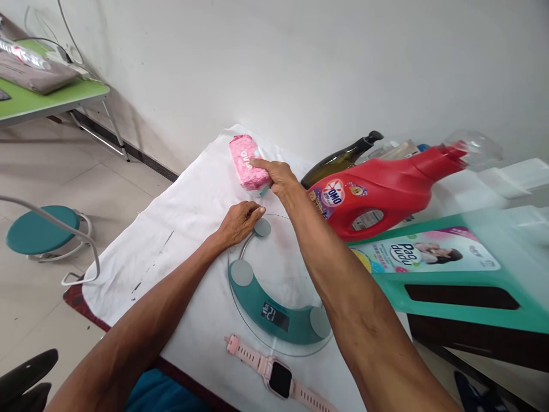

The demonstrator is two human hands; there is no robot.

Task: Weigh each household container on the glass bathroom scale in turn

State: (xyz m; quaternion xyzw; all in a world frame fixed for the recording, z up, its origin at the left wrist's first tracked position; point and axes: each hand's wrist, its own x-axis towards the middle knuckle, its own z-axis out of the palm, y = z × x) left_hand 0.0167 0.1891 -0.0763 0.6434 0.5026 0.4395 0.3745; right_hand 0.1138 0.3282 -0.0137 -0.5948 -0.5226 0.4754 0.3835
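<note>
A pink soft pack [243, 153] with white lettering is at the far part of the white cloth. My right hand [279, 176] is closed on its near right side, index finger stretched along its top. My left hand [240, 223] rests by the far left edge of a round glass bathroom scale [253, 297], fingers curled; what they hold, if anything, is hidden. The scale has a teal band and a lit display. Below the scale lies a pink-strapped smartwatch [281, 379] with a dark screen.
On the right lie a red detergent bottle [398, 183], a dark green pump bottle [338, 161] and a large teal-labelled jug [454, 286]. White cloth [158, 229] covers the table against the wall. A teal stool [43, 229] and a green table [90, 90] stand left.
</note>
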